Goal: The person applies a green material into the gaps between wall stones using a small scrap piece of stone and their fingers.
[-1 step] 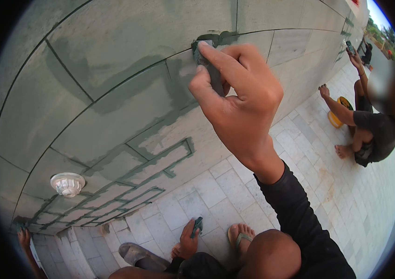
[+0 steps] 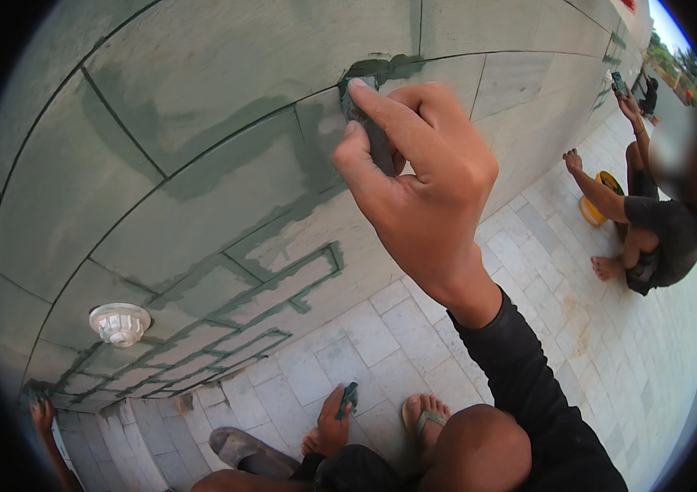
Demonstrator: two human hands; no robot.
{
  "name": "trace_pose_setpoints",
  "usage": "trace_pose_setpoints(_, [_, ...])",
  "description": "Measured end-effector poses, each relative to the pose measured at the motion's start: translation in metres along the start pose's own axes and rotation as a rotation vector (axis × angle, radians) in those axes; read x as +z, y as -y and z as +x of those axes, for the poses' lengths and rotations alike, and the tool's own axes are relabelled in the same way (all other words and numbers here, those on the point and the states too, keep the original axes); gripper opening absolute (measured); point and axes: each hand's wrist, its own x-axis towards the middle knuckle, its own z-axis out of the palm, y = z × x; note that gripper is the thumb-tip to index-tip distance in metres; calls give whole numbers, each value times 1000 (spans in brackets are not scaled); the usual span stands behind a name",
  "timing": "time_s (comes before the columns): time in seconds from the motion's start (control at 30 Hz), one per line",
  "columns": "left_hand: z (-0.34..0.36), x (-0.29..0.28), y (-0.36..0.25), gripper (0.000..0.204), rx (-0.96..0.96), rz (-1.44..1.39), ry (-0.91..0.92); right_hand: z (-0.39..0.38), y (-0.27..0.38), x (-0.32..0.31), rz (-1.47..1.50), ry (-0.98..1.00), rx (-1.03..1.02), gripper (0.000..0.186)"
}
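Note:
My right hand (image 2: 426,180) pinches a grey, grout-smeared scraper pad (image 2: 379,143) between thumb and fingers. The pad's upper end presses on the joint of the pale tiled wall (image 2: 192,66), beside a thick dab of dark green grout (image 2: 377,67). Lower down, close to my bent knee (image 2: 479,451), my left hand (image 2: 333,422) is closed round a clump of green grout (image 2: 349,399). Whether a tool lies under that clump I cannot tell. Green grout fills many wall joints and smears across the tiles around them.
A white ribbed fixture (image 2: 120,325) juts from the wall. At the far left, a co-worker's hand (image 2: 42,416) touches the wall. A person (image 2: 668,221) squats at the right next to a yellow bucket (image 2: 592,211). Pale paving (image 2: 528,303) runs along the wall's foot.
My right hand has shifted very slightly down and left along the joint, with the pad still in it. My left hand has stayed in place.

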Motion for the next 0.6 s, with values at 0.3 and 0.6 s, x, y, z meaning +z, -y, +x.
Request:
trace_pose_setpoints(0.3, [3,2,3,42,-23,-18,-4,-10,-15,22,19,-134,-161,32])
trace_pose_setpoints(0.6, [-2,14,10,40,-60,-48,-8,-8,3,16,130,-62,-129,38])
